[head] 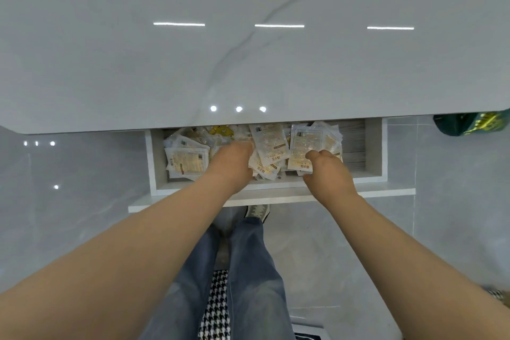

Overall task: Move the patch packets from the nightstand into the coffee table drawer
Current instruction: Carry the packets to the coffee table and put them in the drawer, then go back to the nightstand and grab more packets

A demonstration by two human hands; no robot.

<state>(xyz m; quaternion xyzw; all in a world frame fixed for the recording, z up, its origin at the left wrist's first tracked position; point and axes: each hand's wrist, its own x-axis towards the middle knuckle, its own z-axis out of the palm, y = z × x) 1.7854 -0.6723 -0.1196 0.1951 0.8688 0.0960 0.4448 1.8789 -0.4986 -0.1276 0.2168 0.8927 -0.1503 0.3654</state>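
White laminate drawer (276,193), open beneath the grey marbled tabletop (248,50), holds the pale foil patch packets (187,160). Among them the left hand (234,165) hides its fingers; the right hand (328,174) pinches several. Packets standing proud could jam the drawer when it shuts.

White-gold packets (271,143) heaped in drawer (154,163)

1 × drawer (154,163), pulled out. 1 × heap of patch packets (271,143) inside it. The packets overlap, so at least eight white-and-gold faces can be distinguished and the exact total cannot be determined. 1 × yellow packet (222,130) at the rear. 1 × worktop (248,63). 2 × grips: left grip (231,165), right grip (328,174). 1 × green bag (469,124). 1 × shoe (258,211).
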